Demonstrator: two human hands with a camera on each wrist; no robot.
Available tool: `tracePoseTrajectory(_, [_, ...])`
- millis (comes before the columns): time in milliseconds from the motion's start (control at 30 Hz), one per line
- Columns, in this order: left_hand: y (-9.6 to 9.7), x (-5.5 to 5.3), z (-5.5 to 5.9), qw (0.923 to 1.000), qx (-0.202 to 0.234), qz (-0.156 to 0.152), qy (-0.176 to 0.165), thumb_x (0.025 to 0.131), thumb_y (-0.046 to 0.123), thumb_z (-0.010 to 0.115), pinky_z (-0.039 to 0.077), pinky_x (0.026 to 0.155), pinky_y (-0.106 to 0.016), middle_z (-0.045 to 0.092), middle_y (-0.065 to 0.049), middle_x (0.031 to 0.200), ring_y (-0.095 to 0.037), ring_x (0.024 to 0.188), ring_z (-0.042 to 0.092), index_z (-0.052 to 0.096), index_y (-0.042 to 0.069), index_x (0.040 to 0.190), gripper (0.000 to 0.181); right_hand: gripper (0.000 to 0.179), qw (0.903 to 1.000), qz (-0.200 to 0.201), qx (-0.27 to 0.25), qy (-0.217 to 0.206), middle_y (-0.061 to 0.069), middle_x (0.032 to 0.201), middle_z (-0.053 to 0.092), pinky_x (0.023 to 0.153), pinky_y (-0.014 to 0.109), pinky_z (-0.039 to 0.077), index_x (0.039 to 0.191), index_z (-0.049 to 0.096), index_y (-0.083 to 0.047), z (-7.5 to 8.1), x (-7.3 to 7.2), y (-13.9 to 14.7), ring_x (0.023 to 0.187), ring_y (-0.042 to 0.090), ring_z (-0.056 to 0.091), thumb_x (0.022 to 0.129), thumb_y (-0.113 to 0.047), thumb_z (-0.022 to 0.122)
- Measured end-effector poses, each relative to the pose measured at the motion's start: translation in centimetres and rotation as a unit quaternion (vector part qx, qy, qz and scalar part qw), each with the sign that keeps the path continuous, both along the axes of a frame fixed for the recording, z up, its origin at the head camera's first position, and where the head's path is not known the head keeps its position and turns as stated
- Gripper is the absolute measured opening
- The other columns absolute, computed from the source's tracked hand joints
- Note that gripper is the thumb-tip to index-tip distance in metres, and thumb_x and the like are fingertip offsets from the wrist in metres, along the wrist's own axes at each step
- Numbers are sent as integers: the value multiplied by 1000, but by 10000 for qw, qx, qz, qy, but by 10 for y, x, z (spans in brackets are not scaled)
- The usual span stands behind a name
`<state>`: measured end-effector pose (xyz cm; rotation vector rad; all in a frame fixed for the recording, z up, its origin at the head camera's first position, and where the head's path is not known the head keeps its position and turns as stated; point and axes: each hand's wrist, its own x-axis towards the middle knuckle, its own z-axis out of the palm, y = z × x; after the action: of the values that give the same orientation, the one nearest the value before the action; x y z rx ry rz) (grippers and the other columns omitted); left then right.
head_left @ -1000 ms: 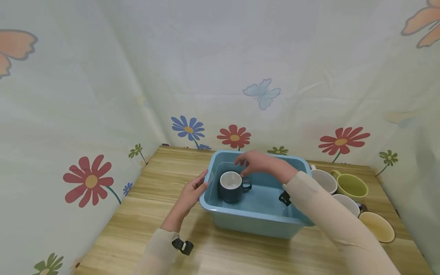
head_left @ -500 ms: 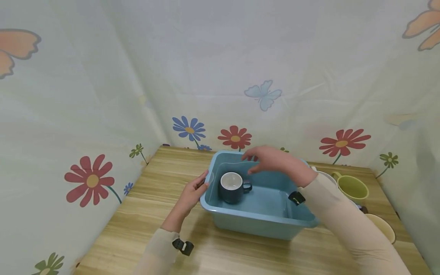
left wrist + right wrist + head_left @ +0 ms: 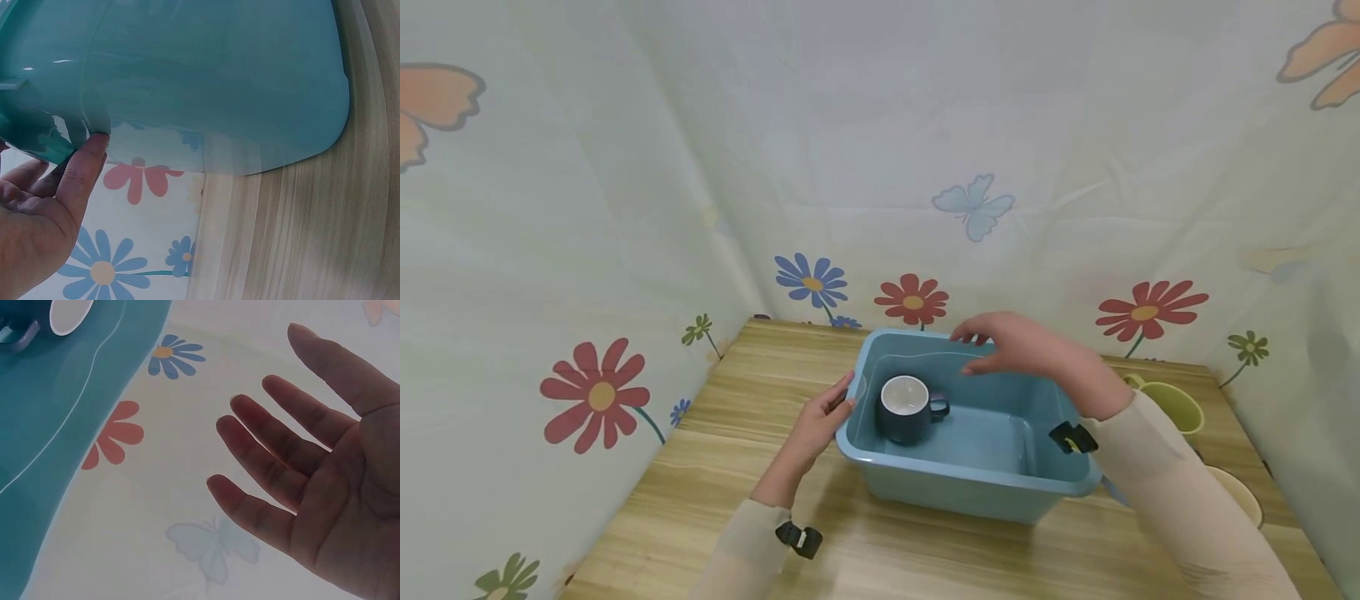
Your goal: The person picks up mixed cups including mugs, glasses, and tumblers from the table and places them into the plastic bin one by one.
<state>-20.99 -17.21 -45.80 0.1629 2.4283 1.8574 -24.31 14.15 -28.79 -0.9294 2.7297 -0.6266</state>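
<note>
A light blue plastic basin stands on the wooden table. Inside, near its left end, a dark navy mug with a white interior sits upright, handle to the right. My left hand holds the basin by its left rim; in the left wrist view, fingers lie against the wall under the rim. Above the basin's back rim is my right hand, holding nothing. The right wrist view shows its palm with the fingers spread and relaxed, apart from the mug.
On the table to the right of the basin stand a green mug and a cream mug. My right sleeve hides other mugs there. A flowered cloth hangs behind the table and along its sides.
My right hand has moved right and slightly up, away from the navy mug, its forearm now covering more of the mugs at right. The left hand, basin and navy mug stay in place.
</note>
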Motion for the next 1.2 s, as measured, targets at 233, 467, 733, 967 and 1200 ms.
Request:
tracePoseTrajectory(233, [-1, 0, -1, 10000, 44, -16, 1, 105, 18, 52, 46, 111, -54, 36, -15, 165, -40, 148, 43, 40, 9, 157, 54, 53, 9997, -64, -176, 144, 20, 133, 67, 97, 50, 59, 135, 64, -2, 0, 9, 20, 117, 37, 64, 88, -23, 80])
tracePoseTrajectory(467, [-1, -3, -2, 9999, 114, -33, -4, 105, 16, 50, 48, 110, -53, 38, -19, 163, -41, 146, 45, 39, 8, 158, 54, 58, 9992, -264, -201, 231, 21, 135, 66, 95, 54, 58, 135, 63, -2, 0, 22, 43, 118, 40, 63, 88, -30, 80])
tracePoseTrajectory(733, [-1, -3, -3, 9999, 97, -36, 15, 105, 15, 50, 50, 110, -51, 40, -19, 162, -40, 146, 46, 39, 8, 157, 54, 59, 9980, -390, -247, 438, 19, 132, 67, 95, 56, 56, 135, 63, -1, -5, 39, 67, 116, 37, 63, 87, -30, 81])
tracePoseTrajectory(967, [0, -2, -1, 9999, 146, -39, -40, 106, 16, 50, 52, 108, -51, 40, -20, 162, -40, 145, 47, 39, 8, 158, 54, 57, 9960, -502, -402, 621, 14, 130, 68, 86, 39, 57, 135, 63, -3, -18, 52, 86, 115, 32, 63, 87, -28, 81])
tracePoseTrajectory(1200, [-1, -2, -2, 9999, 146, -54, -56, 106, 16, 50, 49, 110, -52, 39, -18, 163, -40, 147, 45, 39, 9, 158, 54, 55, 9928, -686, -592, 780, 18, 131, 68, 93, 57, 55, 135, 62, -3, -31, 62, 105, 115, 36, 64, 86, -23, 81])
